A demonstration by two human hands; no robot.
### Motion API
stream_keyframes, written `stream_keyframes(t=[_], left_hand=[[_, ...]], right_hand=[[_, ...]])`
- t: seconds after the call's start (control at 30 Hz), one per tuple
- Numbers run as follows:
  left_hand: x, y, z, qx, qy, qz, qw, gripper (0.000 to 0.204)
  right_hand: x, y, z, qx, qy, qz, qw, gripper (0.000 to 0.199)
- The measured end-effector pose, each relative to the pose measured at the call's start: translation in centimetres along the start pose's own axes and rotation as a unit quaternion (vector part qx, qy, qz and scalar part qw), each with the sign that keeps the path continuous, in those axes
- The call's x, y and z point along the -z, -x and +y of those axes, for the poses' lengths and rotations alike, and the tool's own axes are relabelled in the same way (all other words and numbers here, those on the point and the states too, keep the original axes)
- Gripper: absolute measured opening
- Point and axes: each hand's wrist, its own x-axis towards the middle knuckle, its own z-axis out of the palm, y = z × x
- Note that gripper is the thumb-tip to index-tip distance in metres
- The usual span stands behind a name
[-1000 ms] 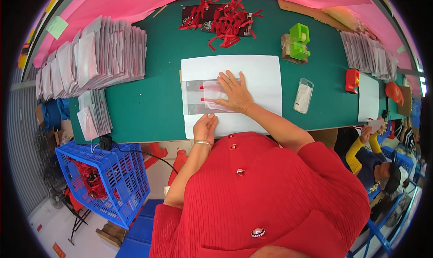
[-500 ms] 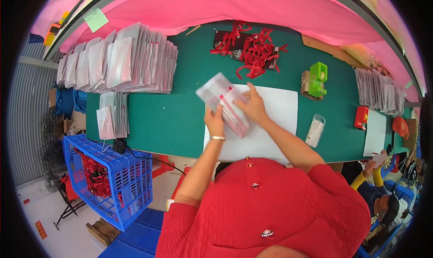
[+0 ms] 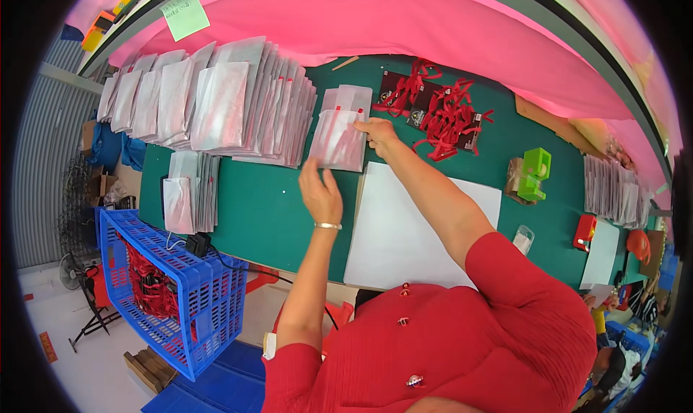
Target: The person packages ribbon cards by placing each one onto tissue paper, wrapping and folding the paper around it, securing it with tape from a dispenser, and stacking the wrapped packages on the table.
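Fingers of your right hand pinch the upper right edge of a clear packet with red pieces inside, laid on the green bench against the end of the fanned row of packets. Your left hand hovers just below it, fingers loosely spread and empty (the nearer hand to its lower edge). Packet's long axis runs away from you, tilted slightly.

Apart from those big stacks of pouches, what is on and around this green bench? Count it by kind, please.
Pouch under right hand: 1
Blue crate: 1
Green gadget: 1
White sheets: 2
Small red box: 1
Total: 6
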Motion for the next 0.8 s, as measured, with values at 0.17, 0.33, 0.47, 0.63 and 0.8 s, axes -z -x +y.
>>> stream_keyframes(t=[0.17,0.33,0.47,0.63,0.8], left_hand=[[-2.6,-2.2,-0.7,-0.094,-0.107,-0.102,0.984,0.054],[-5.5,-3.6,-4.3,-0.068,-0.286,-0.258,0.920,0.065],[-5.8,-2.4,-6.3,-0.072,-0.308,-0.258,0.913,0.065],[-6.8,-2.9,-5.5,-0.101,-0.333,-0.258,0.901,0.067],[-6.5,-3.4,-3.5,-0.132,-0.379,-0.220,0.889,0.066]], right_hand=[[-1.7,-4.9,3.4,0.064,0.156,0.111,0.979,0.026],[-4.1,-2.8,2.1,0.152,0.421,0.152,0.881,0.033],[-3.5,1.9,-0.3,0.213,0.478,0.123,0.843,0.037],[9.6,3.7,-3.5,0.451,0.451,0.209,0.741,0.032],[20.8,5.7,-5.5,0.362,0.430,0.381,0.734,0.033]])
